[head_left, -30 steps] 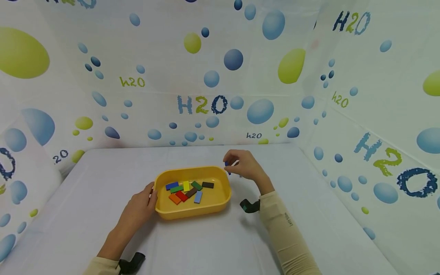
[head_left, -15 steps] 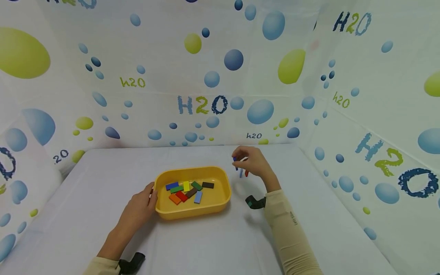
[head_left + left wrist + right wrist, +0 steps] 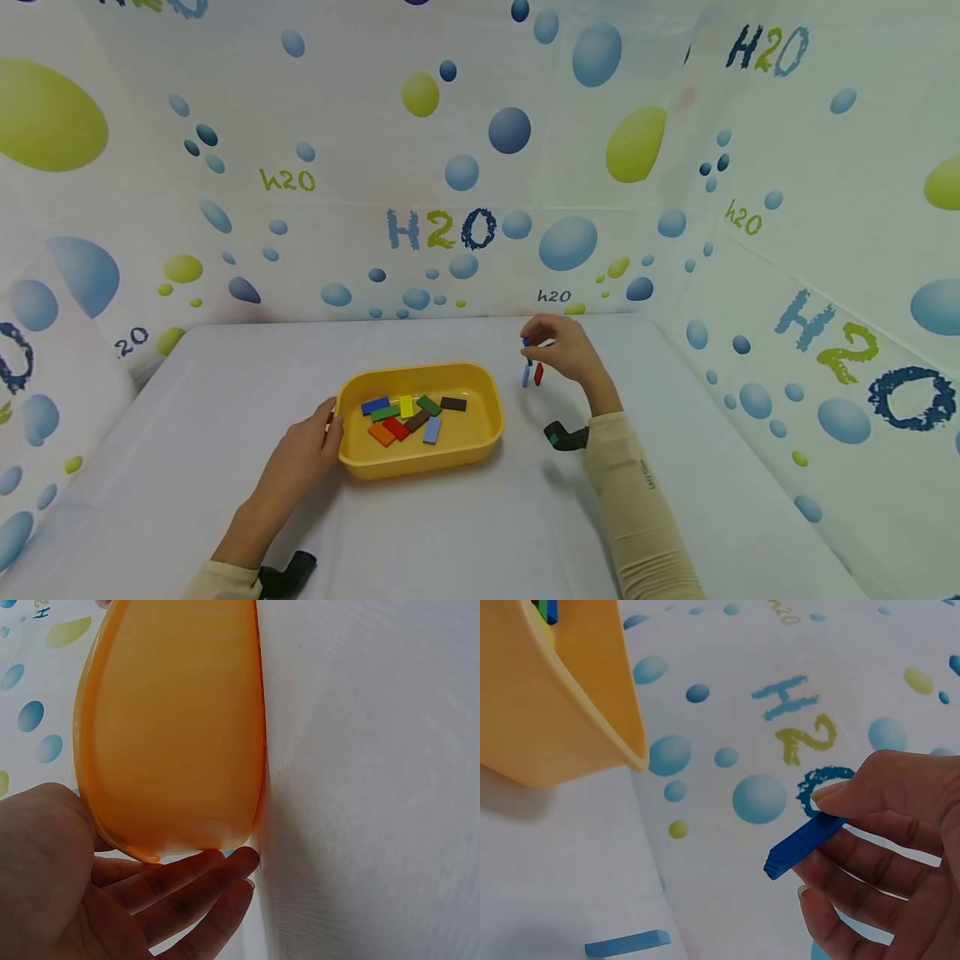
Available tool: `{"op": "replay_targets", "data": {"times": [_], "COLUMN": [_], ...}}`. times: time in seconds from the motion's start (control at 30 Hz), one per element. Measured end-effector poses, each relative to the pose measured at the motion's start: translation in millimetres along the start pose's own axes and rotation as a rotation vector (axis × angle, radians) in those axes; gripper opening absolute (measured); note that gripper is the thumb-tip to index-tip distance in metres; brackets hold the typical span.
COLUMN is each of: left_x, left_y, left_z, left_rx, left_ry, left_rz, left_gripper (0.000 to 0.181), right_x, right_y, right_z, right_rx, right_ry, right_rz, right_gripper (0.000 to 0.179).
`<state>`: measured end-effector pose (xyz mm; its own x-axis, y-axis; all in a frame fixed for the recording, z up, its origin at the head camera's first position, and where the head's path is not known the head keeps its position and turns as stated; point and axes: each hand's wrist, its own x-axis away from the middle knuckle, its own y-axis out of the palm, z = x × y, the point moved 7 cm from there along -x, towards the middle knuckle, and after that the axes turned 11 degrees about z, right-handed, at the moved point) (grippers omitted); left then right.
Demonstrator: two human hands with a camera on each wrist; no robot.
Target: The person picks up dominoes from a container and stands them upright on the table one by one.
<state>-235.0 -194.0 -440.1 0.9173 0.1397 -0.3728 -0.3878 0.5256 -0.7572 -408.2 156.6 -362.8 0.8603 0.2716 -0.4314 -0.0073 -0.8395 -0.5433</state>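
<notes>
Thumb and fingers of my right hand (image 3: pixel 567 348) pinch a dark blue domino tile (image 3: pixel 801 844) by one end. In the head view it overlaps the top of a light blue tile (image 3: pixel 526 377) standing upright on the table. A red tile (image 3: pixel 538 374) stands just right of that one, below my hand. My left hand (image 3: pixel 303 443) touches the left end of a yellow plastic tray (image 3: pixel 420 467). Its fingers (image 3: pixel 184 889) lie loosely extended along the outer wall, the thumb by the rim. Several coloured tiles lie flat in the tray, among them a black tile (image 3: pixel 453 404).
A white cloth covers the table (image 3: pixel 450 533). Behind it and at both sides hang white walls (image 3: pixel 337 100) printed with bubbles and lettering. Dark wrist devices (image 3: pixel 566 437) stick out beside both sleeves.
My right hand has moved right and slightly back with the dark blue tile, away from the tray's edge to the standing tiles. My left hand and the tray have stayed in place.
</notes>
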Motion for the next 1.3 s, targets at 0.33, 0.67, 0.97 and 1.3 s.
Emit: {"op": "replay_targets", "data": {"times": [0.33,0.67,0.97,1.3], "left_x": [-1.6,-2.7,-1.7,-0.9], "left_y": [-1.6,-2.5,-2.7,-3.5], "left_z": [-0.9,-0.5,-1.2,-1.9], "left_rx": [-0.002,-0.001,0.004,0.008], "left_ry": [-0.005,-0.012,-0.019,0.013], "left_rz": [-0.014,-0.031,-0.035,0.003], "left_gripper": [0.049,0.05,0.05,0.049], "right_x": [-0.4,-1.7,-0.4,-1.2], "right_y": [-5.4,-11.0,-13.8,-14.9], "right_z": [10.8,20.5,27.3,46.3], "right_rx": [-0.015,-0.004,0.001,0.003], "right_ry": [0.032,0.052,0.119,0.18], "right_rz": [0.015,0.024,0.023,0.04], "right_gripper": [0.016,0.017,0.02,0.023]}}
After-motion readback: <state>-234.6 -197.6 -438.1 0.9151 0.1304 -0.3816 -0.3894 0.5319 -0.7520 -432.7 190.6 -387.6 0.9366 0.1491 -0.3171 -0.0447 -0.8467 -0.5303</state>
